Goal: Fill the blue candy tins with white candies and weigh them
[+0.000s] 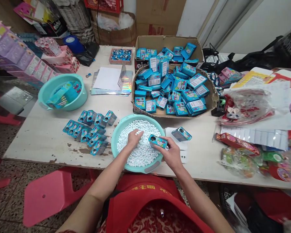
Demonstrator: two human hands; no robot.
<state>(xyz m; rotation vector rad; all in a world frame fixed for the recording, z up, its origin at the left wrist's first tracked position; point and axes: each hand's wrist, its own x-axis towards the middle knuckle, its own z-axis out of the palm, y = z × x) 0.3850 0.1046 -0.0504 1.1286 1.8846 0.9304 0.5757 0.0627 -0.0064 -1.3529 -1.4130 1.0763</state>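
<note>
A turquoise basin [115, 131] full of small white candies [143, 158] stands near the table's front edge. My left hand [134, 139] dips into the candies with its fingers curled and closed around some; its fingertips are partly hidden. Over the basin's right side, my right hand [171, 150] grips a small blue box [158, 141], tilted, with a dark round hole in its end. Another blue box [181, 134] rests on a white scale [169, 131] to the right of the basin. Several more blue boxes with round holes [89, 129] stand grouped to the left.
Behind the basin, two cardboard cartons [212, 94] hold many blue boxes. A second turquoise basin [83, 97] contains blue packaging. Shiny sheets [111, 79] and a pink tray [129, 61] lie farther back. Plastic bags and packets [242, 161] crowd the right; a pink stool [47, 197] stands front left.
</note>
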